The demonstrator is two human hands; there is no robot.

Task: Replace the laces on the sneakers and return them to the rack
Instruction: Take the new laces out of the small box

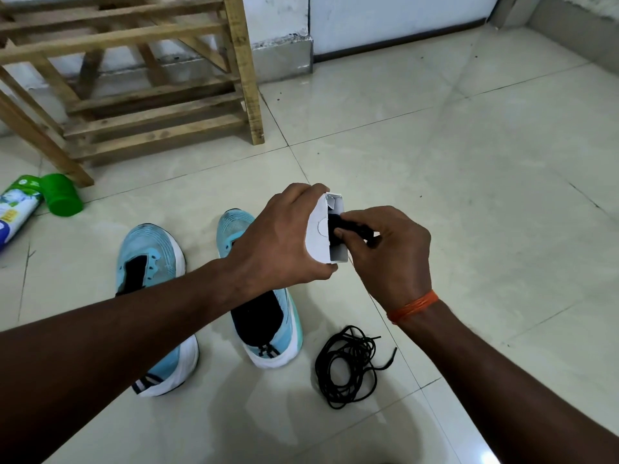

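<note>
- Lace bundle (350, 226) half out of white box (320, 239): fingers of right hand (392, 256) pinch it to draw it free.
- Left hand (281, 242) grips the box, steadying it.
- Sneakers (268, 324) wait on the floor (469, 195) below, loose lace heap (348, 366) beside, rack (150, 95) behind.

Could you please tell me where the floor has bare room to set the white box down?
The widest bare tiles lie beyond the right hand, between the black lace pile and the far wall. A narrower strip runs between the wooden rack and the sneakers. It is crowded nearer: both sneakers stand beside the laces.
</note>
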